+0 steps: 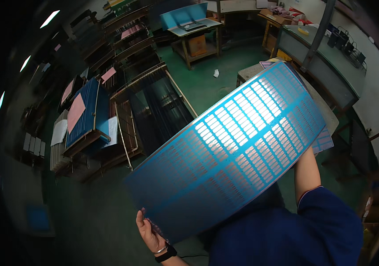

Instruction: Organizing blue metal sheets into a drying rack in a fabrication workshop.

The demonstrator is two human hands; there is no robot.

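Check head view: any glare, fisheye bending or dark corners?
Head view: glare on the upper middle of the blue sheet, washing out its grid; left hand at its lower edge dim but sharp; rim vignetted black; racks and floor bend toward the edges.

Blue sheet (229, 150), seemingly pale rectangle grid.

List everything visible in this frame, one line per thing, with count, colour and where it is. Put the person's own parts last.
large sheet: one, blue with rows of pale slots, held up at centre, bowed
racks of sheets: several, blue and pink sheets on dark frames, left
wooden table: one, with a blue panel on top, upper centre
grey table: one, behind the sheet, right
long bench: one, green-grey top, upper right
floor: green
left hand: grips the sheet's lower corner; dark band and bracelet on the wrist
right forearm: rises behind the sheet's right edge, dark blue sleeve; the hand itself is hidden
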